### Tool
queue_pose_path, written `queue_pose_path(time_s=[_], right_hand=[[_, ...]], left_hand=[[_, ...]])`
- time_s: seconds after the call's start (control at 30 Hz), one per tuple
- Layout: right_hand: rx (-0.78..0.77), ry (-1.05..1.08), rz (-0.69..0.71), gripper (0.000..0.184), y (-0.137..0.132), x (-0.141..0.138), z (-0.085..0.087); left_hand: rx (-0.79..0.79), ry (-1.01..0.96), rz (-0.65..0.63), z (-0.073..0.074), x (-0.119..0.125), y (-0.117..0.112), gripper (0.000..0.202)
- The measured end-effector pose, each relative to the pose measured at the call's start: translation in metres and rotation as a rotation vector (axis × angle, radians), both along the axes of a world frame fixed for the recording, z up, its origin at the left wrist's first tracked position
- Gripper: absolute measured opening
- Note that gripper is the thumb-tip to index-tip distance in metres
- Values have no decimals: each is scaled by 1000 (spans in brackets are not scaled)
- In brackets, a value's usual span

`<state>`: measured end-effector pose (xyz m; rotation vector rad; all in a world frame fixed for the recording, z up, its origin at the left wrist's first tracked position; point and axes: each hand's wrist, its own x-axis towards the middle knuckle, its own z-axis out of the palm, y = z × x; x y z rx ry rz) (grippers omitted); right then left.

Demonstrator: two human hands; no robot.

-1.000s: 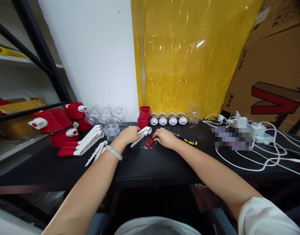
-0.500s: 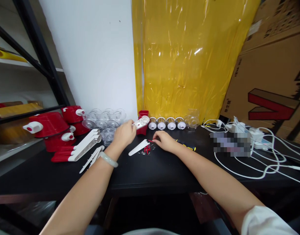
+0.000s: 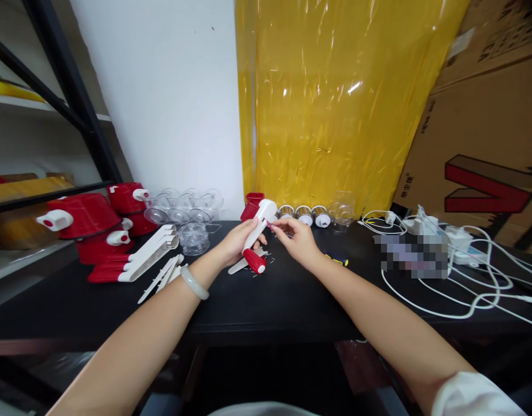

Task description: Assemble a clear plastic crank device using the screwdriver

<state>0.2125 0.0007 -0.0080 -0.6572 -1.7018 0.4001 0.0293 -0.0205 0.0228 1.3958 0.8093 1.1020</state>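
My left hand (image 3: 236, 241) is closed round a white crank handle (image 3: 256, 226) with a red knob (image 3: 254, 261) at its lower end. The handle is held tilted above the table. My right hand (image 3: 301, 241) pinches a small red plastic piece (image 3: 270, 226) at the handle's slot, close to its rounded upper end; whether the piece sits inside the slot I cannot tell. Under the left hand lies a white flat strip (image 3: 236, 267), partly covered. Small screws (image 3: 269, 256) are scattered beside it. A yellow-and-black screwdriver (image 3: 339, 260) lies beyond my right wrist, partly hidden.
Red housings (image 3: 86, 215), more white handles (image 3: 151, 257) and white strips (image 3: 162, 276) lie left. Clear plastic parts (image 3: 194, 238), a red hopper-like part (image 3: 252, 206) and metal-sided cylinders (image 3: 305, 215) line the back. White cables (image 3: 459, 316) sprawl right, before a cardboard box (image 3: 474, 127).
My left hand has turned the handle, bringing its red knob into view, and moved it nearer. My right hand has lifted a small red piece from the table up to the handle.
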Motion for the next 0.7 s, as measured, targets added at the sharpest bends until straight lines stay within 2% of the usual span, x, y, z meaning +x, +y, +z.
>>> queue_pose_path(time_s=[0.2,0.7], right_hand=[[-46,-5,9,18,0,-2,-3],[-48,-50,-62,15,-3,-1,0]], left_hand=[[-18,39,6,-8,5,1,37],[27,144,19,-8,6,-1,40]])
